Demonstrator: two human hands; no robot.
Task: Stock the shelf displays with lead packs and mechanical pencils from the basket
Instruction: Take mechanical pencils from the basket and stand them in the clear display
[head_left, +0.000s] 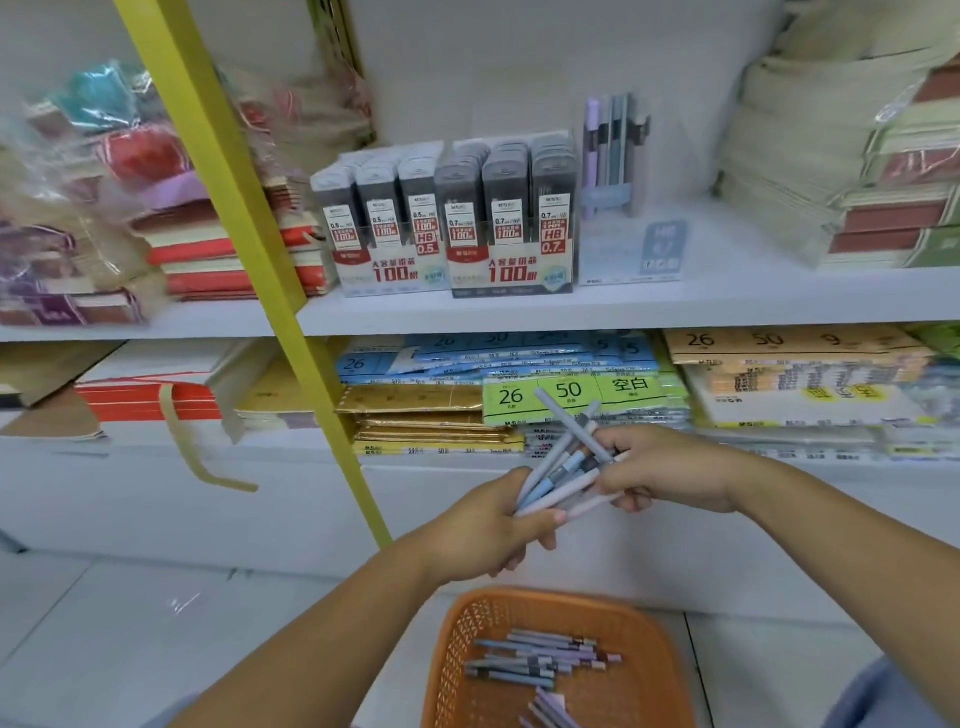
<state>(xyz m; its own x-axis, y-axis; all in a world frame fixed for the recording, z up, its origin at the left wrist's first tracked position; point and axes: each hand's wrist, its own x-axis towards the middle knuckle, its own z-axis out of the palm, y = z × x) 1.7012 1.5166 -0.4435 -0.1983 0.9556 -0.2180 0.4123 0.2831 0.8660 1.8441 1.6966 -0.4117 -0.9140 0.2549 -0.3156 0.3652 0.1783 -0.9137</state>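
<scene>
Orange basket (457, 654): one, on the floor, about ten loose mechanical pencils (535, 660) inside.
Left hand (483, 530): grips a bundle (558, 470) of roughly six pencils.
Right hand (670, 475): fingers curled round the same bundle.
Lead-pack displays (511, 244): two, side by side on the shelf (727, 301).

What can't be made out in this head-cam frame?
Head view only:
1. held pencils: count unclear; the left hand and right hand cover parts of them.
2. basket: near side cut off by the bottom edge.
3. pencil display label: blurred, unreadable.
4. wrapped stacks, far left: blurred.
</scene>
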